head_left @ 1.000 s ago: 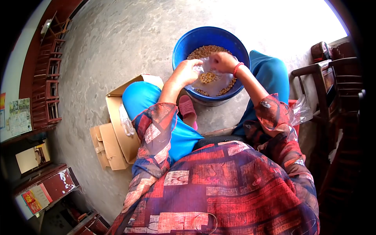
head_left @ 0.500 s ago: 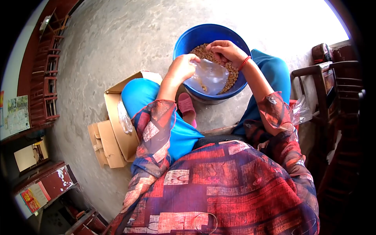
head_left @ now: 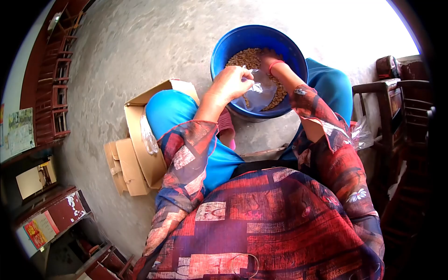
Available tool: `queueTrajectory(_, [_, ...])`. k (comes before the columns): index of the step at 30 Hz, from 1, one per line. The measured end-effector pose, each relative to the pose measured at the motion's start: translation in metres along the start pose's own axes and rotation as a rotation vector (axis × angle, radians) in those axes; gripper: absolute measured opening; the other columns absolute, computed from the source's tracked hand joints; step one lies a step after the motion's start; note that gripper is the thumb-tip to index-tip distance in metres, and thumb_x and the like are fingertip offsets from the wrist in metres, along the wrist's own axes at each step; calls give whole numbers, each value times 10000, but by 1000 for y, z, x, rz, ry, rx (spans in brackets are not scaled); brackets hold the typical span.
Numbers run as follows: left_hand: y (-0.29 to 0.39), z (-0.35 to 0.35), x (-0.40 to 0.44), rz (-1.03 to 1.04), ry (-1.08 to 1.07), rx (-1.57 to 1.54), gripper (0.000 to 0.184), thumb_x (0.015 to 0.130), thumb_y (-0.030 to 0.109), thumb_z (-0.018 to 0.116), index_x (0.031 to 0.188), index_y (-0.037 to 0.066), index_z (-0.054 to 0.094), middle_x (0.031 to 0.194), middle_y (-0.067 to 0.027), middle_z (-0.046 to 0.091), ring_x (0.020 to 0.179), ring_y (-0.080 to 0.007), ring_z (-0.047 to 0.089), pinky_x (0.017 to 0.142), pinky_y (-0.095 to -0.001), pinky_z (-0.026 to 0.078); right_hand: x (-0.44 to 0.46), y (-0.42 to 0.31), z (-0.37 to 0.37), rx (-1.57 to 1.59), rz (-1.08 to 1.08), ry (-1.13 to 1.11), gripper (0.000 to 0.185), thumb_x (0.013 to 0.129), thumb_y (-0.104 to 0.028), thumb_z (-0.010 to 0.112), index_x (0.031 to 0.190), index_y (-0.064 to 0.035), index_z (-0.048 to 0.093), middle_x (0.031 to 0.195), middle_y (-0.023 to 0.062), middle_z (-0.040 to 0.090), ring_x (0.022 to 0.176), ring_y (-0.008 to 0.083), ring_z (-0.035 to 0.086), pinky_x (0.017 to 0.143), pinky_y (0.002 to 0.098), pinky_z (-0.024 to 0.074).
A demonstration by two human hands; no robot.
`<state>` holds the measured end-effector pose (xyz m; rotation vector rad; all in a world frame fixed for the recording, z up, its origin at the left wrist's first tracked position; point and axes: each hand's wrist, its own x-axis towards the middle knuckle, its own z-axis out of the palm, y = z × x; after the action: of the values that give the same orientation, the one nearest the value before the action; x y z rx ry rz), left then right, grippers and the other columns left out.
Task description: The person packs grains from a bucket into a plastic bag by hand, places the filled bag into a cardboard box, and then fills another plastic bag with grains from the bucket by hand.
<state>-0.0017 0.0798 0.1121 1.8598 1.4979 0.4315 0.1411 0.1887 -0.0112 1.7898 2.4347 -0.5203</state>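
Note:
A blue bucket point(head_left: 227, 44) stands on the floor between my knees, with tan kernel-like pieces point(head_left: 243, 58) inside. My left hand point(head_left: 234, 81) is closed on the edge of a clear plastic bag point(head_left: 261, 93), which hangs over the near part of the bucket. My right hand point(head_left: 269, 59), with a red band at the wrist, reaches down to the pieces beyond the bag. Its fingers are hidden in shadow and among the pieces, so their grip does not show.
An open cardboard box point(head_left: 144, 156) with clear plastic point(head_left: 148, 135) at its edge lies by my left knee. A dark wooden chair point(head_left: 385, 100) stands at the right, near more clear plastic point(head_left: 361, 133). Stacked chairs point(head_left: 60, 93) line the left wall.
My right hand has gone from above the bag down into the pieces. My left hand still holds the bag and has shifted slightly right, and the view has moved a little.

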Motion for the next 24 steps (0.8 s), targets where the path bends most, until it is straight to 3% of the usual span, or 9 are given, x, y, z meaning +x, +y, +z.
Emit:
queueTrajectory(1, [-3, 1, 1, -1, 1, -2, 195, 691, 154, 592, 833, 30, 644, 835, -157, 618, 799, -261, 597, 734, -316, 455, -1, 0, 2, -19, 76, -31, 432, 749, -180, 496, 1177, -131, 478, 1160, 134, 484, 1102, 317, 418, 933, 390, 335])
queueTrajectory(3, [-8, 4, 3, 3, 89, 32, 175, 694, 106, 564, 832, 33, 643, 825, -158, 614, 792, -269, 595, 724, -322, 455, -5, -8, 3, -48, 145, 21, 349, 782, -237, 509, 1097, -91, 550, 1079, 127, 559, 1034, 291, 513, 908, 392, 376])
queueTrajectory(6, [-11, 5, 4, 66, 143, 39, 179, 692, 75, 541, 835, 39, 643, 822, -159, 611, 791, -275, 593, 724, -325, 455, -7, -2, 17, -60, -159, -297, 385, 758, -301, 517, 1057, -64, 567, 1072, 177, 553, 994, 290, 541, 838, 355, 428])
queueTrajectory(9, [-8, 4, 4, 16, 93, 30, 186, 690, 70, 531, 836, 40, 643, 824, -162, 610, 797, -277, 591, 733, -332, 455, -12, 6, 22, -75, -242, -395, 374, 760, -285, 517, 1062, -70, 569, 1069, 174, 557, 981, 290, 548, 836, 341, 428])
queueTrajectory(11, [-7, 4, 3, -2, 66, 29, 191, 690, 70, 531, 842, 41, 642, 827, -164, 610, 800, -277, 591, 737, -335, 453, -17, 12, 22, 57, -176, -390, 366, 763, -255, 518, 1081, -79, 558, 1046, 170, 570, 960, 280, 559, 840, 326, 426])
queueTrajectory(17, [-9, 5, 4, -33, 13, 74, 198, 715, 89, 513, 857, 94, 651, 866, -147, 615, 829, -289, 586, 750, -368, 457, -4, 18, 2, 190, -11, -745, 283, 755, -168, 516, 991, -33, 592, 913, 157, 613, 783, 273, 619, 611, 345, 497])
queueTrajectory(19, [-12, 7, 5, -20, 8, 99, 211, 720, 85, 508, 878, 99, 647, 874, -146, 614, 832, -291, 586, 752, -371, 456, -6, 5, -29, 647, 165, -684, 89, 780, -152, 533, 771, -63, 536, 584, 22, 471, 409, 114, 418, 305, 239, 271])
queueTrajectory(21, [-17, 10, 6, 28, 110, 109, 284, 691, 37, 490, 948, 39, 610, 894, -178, 602, 868, -309, 574, 772, -362, 442, -22, -8, -59, 1062, 170, -592, 116, 813, -192, 522, 780, -81, 508, 546, -23, 388, 399, 50, 283, 329, 199, 196])
queueTrajectory(24, [-14, 5, 7, -37, 152, 181, 338, 687, 10, 464, 1000, 33, 589, 937, -185, 591, 897, -317, 564, 785, -361, 439, -42, -14, -94, 1264, 41, -726, 95, 836, -177, 493, 832, -88, 524, 589, -34, 420, 400, 22, 282, 329, 178, 186])
